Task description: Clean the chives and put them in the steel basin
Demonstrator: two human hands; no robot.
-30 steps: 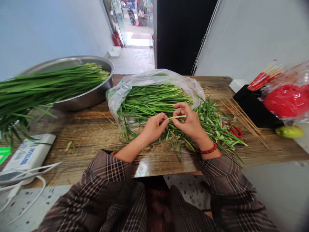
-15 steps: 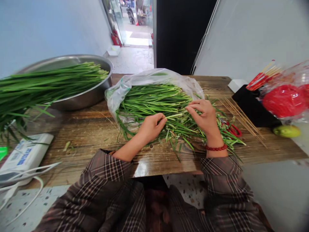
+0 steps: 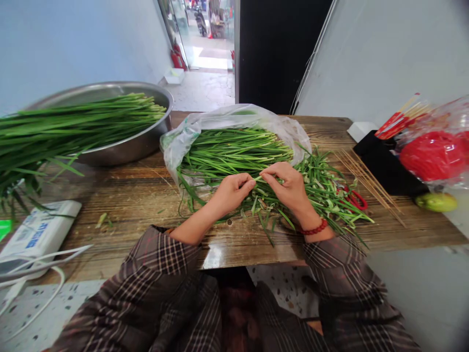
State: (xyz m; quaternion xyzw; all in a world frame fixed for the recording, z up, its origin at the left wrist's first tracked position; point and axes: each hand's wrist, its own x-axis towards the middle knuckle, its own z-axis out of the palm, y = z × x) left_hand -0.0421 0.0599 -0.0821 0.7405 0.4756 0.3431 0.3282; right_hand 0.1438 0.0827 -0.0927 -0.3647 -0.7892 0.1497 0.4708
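My left hand (image 3: pixel 234 191) pinches a thin green stalk (image 3: pixel 258 178) near the middle of the wooden table. Close on its right, my right hand (image 3: pixel 287 183) has thumb and finger closed at the stalk's other end. Behind both hands, a bundle of long green stalks (image 3: pixel 234 149) lies in an open clear plastic bag (image 3: pixel 186 128). Loose leaves and trimmings (image 3: pixel 322 188) are heaped beside and partly beneath my right hand. Red-handled scissors (image 3: pixel 355 199) lie partly under this heap.
A steel bowl (image 3: pixel 128 155) at the left holds more long green stalks (image 3: pixel 91 122). White cables cross a power strip (image 3: pixel 46 234) at the front left. Thin wooden sticks (image 3: pixel 370 186) lie right, by a black box (image 3: pixel 388 168) and a red bagged item (image 3: pixel 427 155).
My right hand has moved left and slightly down, from above the trimmings to the stalk beside my left hand. My left hand has stayed nearly in place.
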